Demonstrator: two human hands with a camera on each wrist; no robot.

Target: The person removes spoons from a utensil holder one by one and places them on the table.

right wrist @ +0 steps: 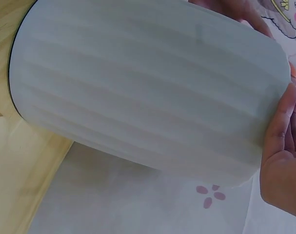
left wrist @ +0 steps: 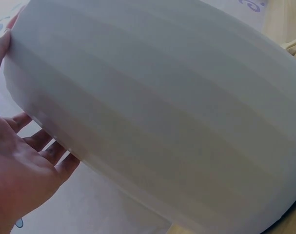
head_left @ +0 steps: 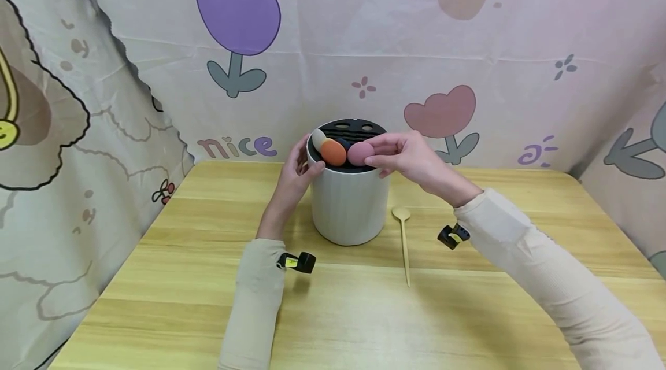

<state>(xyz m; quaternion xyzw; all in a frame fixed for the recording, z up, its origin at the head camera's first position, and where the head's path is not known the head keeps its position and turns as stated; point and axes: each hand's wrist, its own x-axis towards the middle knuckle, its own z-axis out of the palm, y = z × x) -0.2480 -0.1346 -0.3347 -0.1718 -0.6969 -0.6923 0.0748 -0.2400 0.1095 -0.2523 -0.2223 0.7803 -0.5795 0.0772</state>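
1 spoon (head_left: 404, 245) beside bin (head_left: 350, 208); orange ball (head_left: 333, 152) and pale ball (head_left: 318, 139) at rim — right hand (head_left: 413, 162) pinches pink ball (head_left: 359, 154), left hand (head_left: 292, 178) grips bin near top.

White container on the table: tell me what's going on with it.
A person's left grip holds the white ribbed cylindrical container by its upper side. Their right grip pinches a pink egg-shaped object at the black top, beside an orange rounded object and a pale one. A pale-yellow long-handled spoon lies on the wooden table.
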